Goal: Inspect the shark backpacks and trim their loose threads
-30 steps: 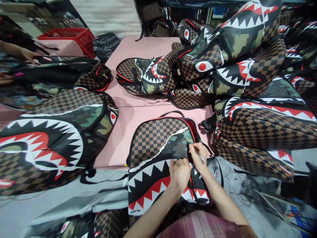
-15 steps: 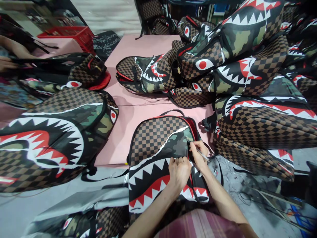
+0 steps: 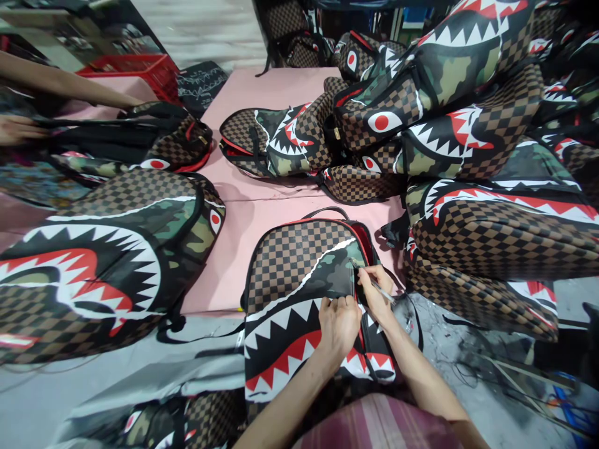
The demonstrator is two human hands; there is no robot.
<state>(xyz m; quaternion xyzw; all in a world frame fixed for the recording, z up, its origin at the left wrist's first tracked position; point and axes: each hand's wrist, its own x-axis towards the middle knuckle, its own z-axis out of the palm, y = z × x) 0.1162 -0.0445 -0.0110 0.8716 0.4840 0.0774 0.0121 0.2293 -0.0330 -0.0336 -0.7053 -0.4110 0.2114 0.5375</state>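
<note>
A checkered backpack [image 3: 299, 262] with camouflage and shark-teeth print stands before me, its red-trimmed top partly unzipped. My left hand [image 3: 340, 325] is closed in a fist on its front panel, the fingers curled over the side edge and seemingly gripping the material there. Close by on the right, my right hand [image 3: 377, 288] pinches a slim silvery tool [image 3: 389, 297], whose kind I cannot make out. The tool's working end lies by the dark vertical seam near the bag's upper side, mostly hidden by the fingers.
Piled shark-print backpacks [image 3: 449, 131] rise at the right. Another large backpack [image 3: 107, 249] lies at left on the pink table [image 3: 276, 199]. Beyond it, a co-worker's arm [image 3: 70, 81] reaches over a bag. A red crate [image 3: 159, 75] stands behind. Blue-handled scissors [image 3: 568, 405] lie lower right.
The co-worker's arm at the left has stretched further right over the bag, which has shifted right too. My own hands and the backpack hold nearly the same place.
</note>
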